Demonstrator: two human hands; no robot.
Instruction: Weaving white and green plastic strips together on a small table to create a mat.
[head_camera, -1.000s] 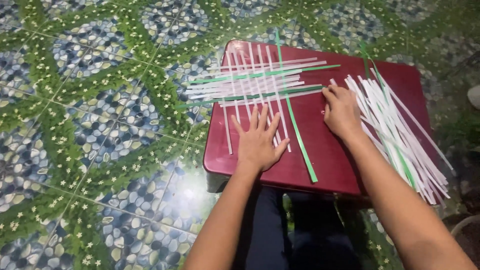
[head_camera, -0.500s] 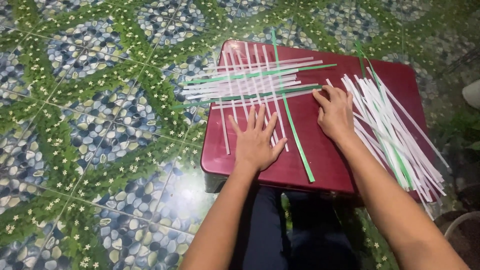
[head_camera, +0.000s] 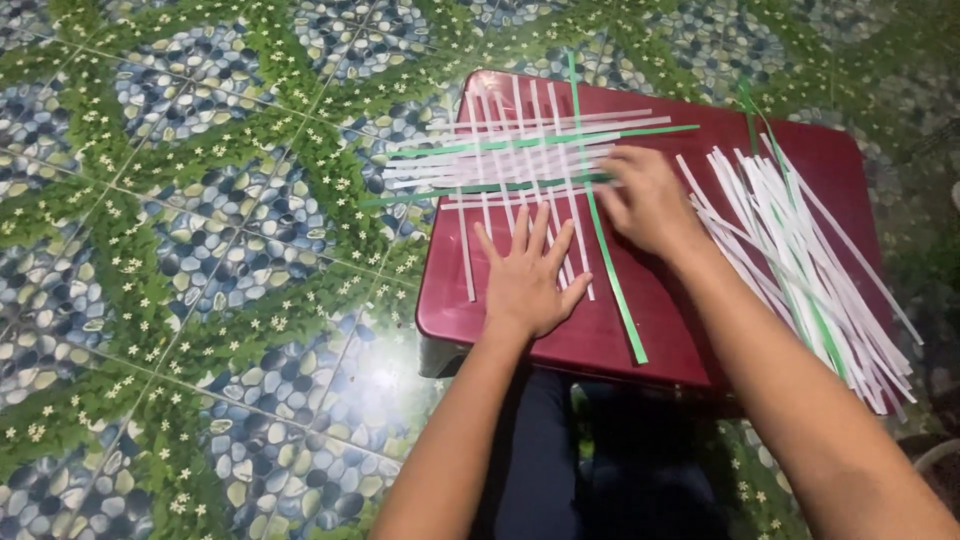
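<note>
A woven patch of white and green paper strips (head_camera: 520, 160) lies on a dark red low table (head_camera: 680, 300). My left hand (head_camera: 528, 278) rests flat, fingers spread, pressing the lower ends of the upright white strips. My right hand (head_camera: 645, 200) sits at the patch's right edge with its fingertips on the ends of the crosswise strips, beside a long green strip (head_camera: 610, 262) that runs down toward the table's front edge. I cannot tell if the right hand pinches a strip.
A loose pile of white and green strips (head_camera: 800, 260) fans across the table's right side, overhanging its front right edge. The table stands on a glossy tiled floor (head_camera: 200, 250) with green leaf and blue pebble patterns. My dark-trousered legs (head_camera: 560, 460) are below the table.
My right hand has slid left from beside the loose pile onto the right edge of the woven patch. My left hand stays pressed on the strips.
</note>
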